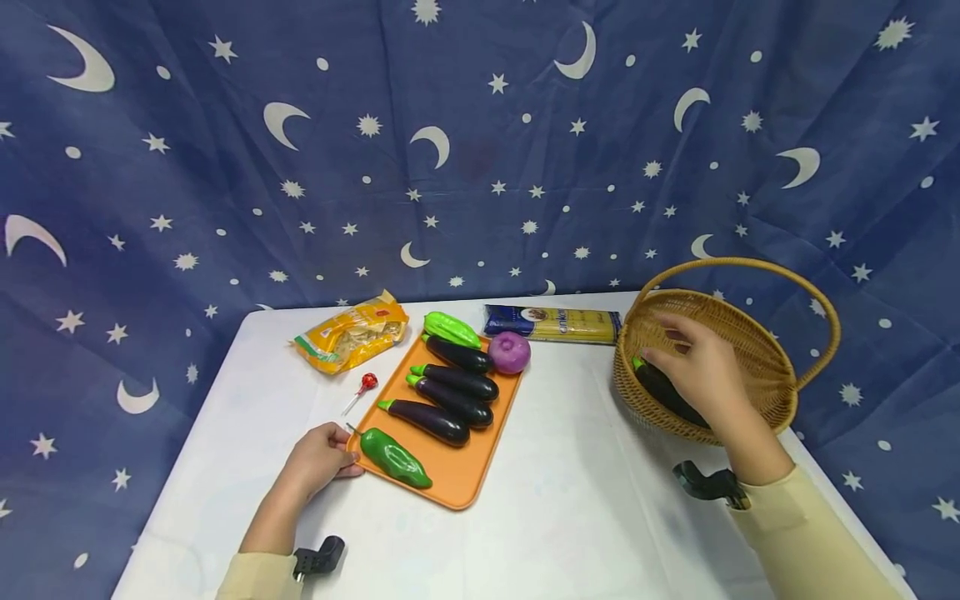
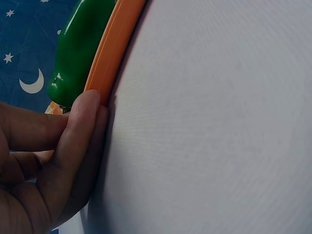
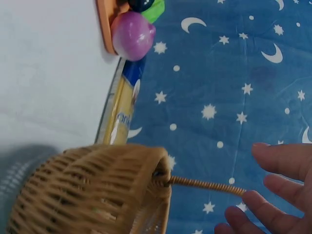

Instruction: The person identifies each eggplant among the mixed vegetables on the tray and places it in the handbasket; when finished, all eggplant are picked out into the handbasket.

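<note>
My left hand (image 1: 318,457) pinches the near left corner of the orange tray (image 1: 456,492), thumb and fingers at its rim in the left wrist view. Lying on that tray are several eggplants (image 1: 431,422), a dark green pepper (image 1: 395,457) close to the left hand, a light green vegetable (image 1: 452,329) and a purple onion (image 1: 510,353) at the far end. On the right, my right hand (image 1: 701,367) is over the wicker basket (image 1: 750,329), thumb and fingers apart and holding nothing. One eggplant (image 1: 663,392) lies inside the basket beneath that hand, partly hidden by it.
A yellow snack bag (image 1: 352,333) and a red lollipop (image 1: 367,382) lie left of the tray. The pasta packet (image 1: 573,325) stretches along the back edge between tray and basket. The basket's tall handle (image 1: 750,262) arches above it. A blue starry curtain (image 1: 480,167) hangs behind the white table (image 1: 570,500).
</note>
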Demonstrator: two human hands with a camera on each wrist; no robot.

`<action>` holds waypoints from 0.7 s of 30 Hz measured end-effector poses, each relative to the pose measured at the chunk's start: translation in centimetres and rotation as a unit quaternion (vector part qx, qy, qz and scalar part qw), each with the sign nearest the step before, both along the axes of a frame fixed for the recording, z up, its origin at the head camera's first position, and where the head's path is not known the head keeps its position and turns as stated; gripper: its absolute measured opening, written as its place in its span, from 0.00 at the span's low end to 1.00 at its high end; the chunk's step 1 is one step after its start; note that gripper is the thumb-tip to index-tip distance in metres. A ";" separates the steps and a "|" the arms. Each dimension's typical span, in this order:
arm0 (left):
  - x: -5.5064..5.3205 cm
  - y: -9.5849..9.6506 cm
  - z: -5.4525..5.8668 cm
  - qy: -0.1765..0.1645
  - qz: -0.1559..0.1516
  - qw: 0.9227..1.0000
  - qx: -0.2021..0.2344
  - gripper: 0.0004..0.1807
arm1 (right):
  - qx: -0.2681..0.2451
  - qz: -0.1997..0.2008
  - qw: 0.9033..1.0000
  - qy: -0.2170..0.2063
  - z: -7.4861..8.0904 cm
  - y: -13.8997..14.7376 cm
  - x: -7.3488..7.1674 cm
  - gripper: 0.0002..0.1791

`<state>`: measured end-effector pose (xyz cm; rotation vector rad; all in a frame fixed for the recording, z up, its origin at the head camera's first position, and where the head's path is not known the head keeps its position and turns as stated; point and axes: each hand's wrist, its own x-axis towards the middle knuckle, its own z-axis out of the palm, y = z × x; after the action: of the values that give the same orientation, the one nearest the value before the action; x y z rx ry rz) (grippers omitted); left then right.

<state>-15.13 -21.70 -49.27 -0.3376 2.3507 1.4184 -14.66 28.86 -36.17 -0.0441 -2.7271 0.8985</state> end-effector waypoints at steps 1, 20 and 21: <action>0.0 0.0 0.0 0.000 0.001 1.000 0.001 0.13 | -0.002 0.002 1.000 -0.002 0.0 -0.2 -0.1 0.31; -0.2 0.0 -0.1 -0.002 0.005 1.000 -0.002 0.13 | 0.010 0.030 0.999 0.004 -0.8 -5.3 -1.7 0.30; -0.2 0.0 -0.1 -0.002 0.006 1.000 -0.002 0.13 | 0.015 0.032 0.999 0.006 -0.9 -5.5 -1.7 0.30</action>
<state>-15.32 -21.70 -49.32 -0.3550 2.3531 1.4167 -16.38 23.33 -37.12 0.0552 -2.7439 0.8714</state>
